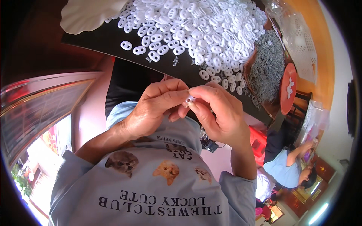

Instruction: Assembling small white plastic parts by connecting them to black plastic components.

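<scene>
Close in front of my chest, my left hand point(156, 105) and my right hand point(222, 109) meet at the fingertips around a small white cord lock point(190, 99). Both hands are closed in a pinch on it, and the fingers cover most of its body; a dark hole shows between them. Beyond my hands, a big heap of white oval two-hole cord locks point(203, 28) covers the dark table point(102, 43). Several lie loose by the near edge. A few tiny metal springs point(175, 60) are scattered among them.
A mound of small grey springs point(267, 64) lies right of the heap. Beside it, a red plate point(286, 100) holds a few white pieces. A cream scalloped dish point(85, 17) stands at the far left. A red stool point(257, 143) and another person in light blue point(283, 167) are at the right.
</scene>
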The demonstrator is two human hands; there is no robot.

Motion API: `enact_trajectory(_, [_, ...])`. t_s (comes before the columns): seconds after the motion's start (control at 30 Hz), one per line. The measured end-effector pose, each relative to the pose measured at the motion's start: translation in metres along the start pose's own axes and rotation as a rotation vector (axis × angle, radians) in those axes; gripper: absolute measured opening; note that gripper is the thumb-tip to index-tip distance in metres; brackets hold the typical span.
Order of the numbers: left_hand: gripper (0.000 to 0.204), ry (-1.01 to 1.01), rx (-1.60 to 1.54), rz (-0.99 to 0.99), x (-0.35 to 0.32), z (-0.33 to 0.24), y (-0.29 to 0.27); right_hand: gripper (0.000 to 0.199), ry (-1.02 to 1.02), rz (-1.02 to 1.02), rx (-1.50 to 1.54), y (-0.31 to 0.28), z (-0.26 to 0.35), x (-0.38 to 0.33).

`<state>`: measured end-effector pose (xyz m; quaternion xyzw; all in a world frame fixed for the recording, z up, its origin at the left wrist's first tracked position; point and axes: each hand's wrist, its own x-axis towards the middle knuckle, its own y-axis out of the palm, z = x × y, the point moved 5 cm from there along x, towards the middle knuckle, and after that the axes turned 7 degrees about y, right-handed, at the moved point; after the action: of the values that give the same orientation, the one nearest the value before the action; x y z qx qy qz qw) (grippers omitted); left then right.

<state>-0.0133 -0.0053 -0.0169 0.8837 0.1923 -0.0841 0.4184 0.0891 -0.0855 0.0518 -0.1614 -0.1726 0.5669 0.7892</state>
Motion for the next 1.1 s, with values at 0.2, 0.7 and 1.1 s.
enact_trajectory(0.2, [0.027,0.046,0.165,0.01,0.0,0.006,0.008,0.012,-0.093,-0.073,-0.217,-0.005,-0.002,-0.005])
enact_trajectory(0.7, [0.004,0.654,0.805,0.269,0.002,-0.002,0.027,0.012,0.125,-0.077,-0.174,-0.035,-0.024,-0.035])
enact_trajectory(1.1, [0.005,0.5,0.788,0.259,0.003,-0.002,0.026,0.014,0.315,-0.343,-1.081,-0.151,-0.086,-0.013])
